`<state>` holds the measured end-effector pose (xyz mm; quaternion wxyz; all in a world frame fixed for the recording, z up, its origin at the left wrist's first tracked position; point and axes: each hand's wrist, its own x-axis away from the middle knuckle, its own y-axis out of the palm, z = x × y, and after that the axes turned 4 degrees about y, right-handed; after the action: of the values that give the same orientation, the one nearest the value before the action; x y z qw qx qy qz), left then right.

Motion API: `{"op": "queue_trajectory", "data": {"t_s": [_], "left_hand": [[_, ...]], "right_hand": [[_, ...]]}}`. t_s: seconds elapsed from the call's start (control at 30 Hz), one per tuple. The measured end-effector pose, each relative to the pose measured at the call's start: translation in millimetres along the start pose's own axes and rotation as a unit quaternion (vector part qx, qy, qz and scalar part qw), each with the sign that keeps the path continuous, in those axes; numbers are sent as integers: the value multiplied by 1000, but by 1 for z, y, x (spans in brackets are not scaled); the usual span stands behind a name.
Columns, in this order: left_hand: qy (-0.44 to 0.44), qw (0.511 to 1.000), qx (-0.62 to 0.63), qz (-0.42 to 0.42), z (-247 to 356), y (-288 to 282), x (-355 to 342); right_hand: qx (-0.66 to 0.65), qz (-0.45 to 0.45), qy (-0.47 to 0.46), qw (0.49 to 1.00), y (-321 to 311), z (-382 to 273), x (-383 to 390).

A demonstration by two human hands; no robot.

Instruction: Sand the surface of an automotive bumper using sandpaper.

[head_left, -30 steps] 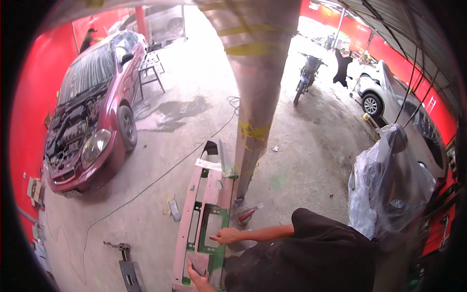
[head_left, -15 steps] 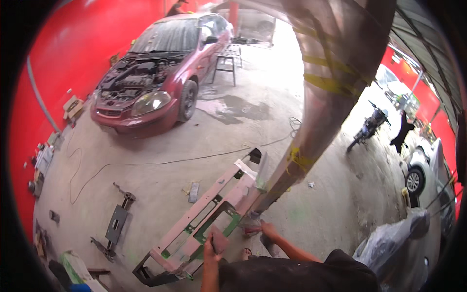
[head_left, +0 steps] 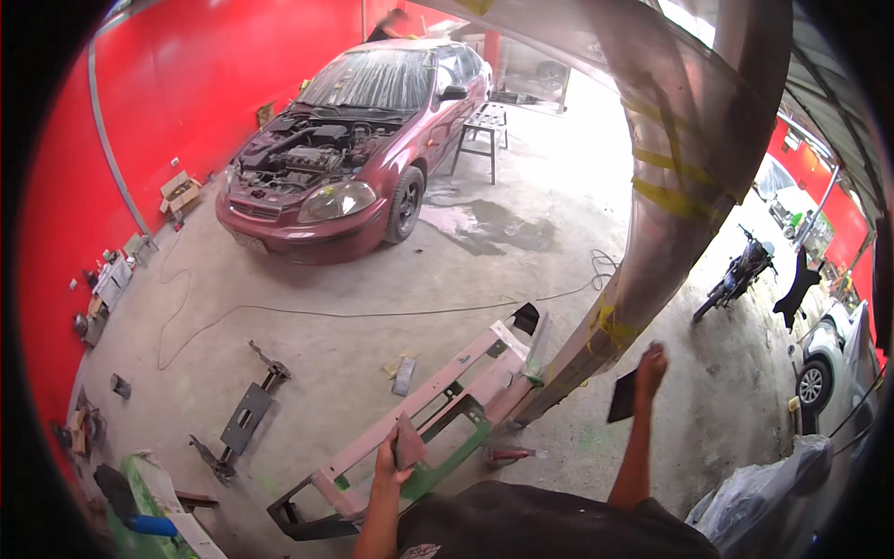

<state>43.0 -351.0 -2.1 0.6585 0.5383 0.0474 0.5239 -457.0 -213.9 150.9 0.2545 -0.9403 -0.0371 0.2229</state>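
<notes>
My left hand (head_left: 390, 465) is closed on a pinkish-brown flat block (head_left: 410, 443), held over a long pink-and-green painted panel with cutouts (head_left: 447, 401) below me. My right hand (head_left: 653, 363) is raised to the right of the panel, gripping a dark flat sheet (head_left: 625, 396) that hangs below its fingers. A plastic-wrapped post (head_left: 584, 347) with yellow tape stands just behind the panel. A red tool (head_left: 506, 456) lies on the floor beside it.
A maroon car (head_left: 317, 186) with open engine bay, a person (head_left: 380, 33) behind it, and a metal stool (head_left: 477, 140) stand back left. A motorcycle (head_left: 733, 275) and white car (head_left: 819, 368) are right. A cable (head_left: 372, 313) and metal bracket assembly (head_left: 247, 410) lie on the floor.
My view has swung left. My right hand has moved away from the panel, up and to the right, and the dark sheet is now visible in it.
</notes>
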Motion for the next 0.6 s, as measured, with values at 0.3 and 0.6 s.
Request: {"op": "queue_trajectory", "data": {"t_s": [0.3,0.6], "left_hand": [[33,994,-76,-75,6,71,2],[137,854,-496,-78,-68,149,41]], "right_hand": [[-239,-275,-312,878,7,-77,56],[-53,-706,69,703,18,-47,203]]}}
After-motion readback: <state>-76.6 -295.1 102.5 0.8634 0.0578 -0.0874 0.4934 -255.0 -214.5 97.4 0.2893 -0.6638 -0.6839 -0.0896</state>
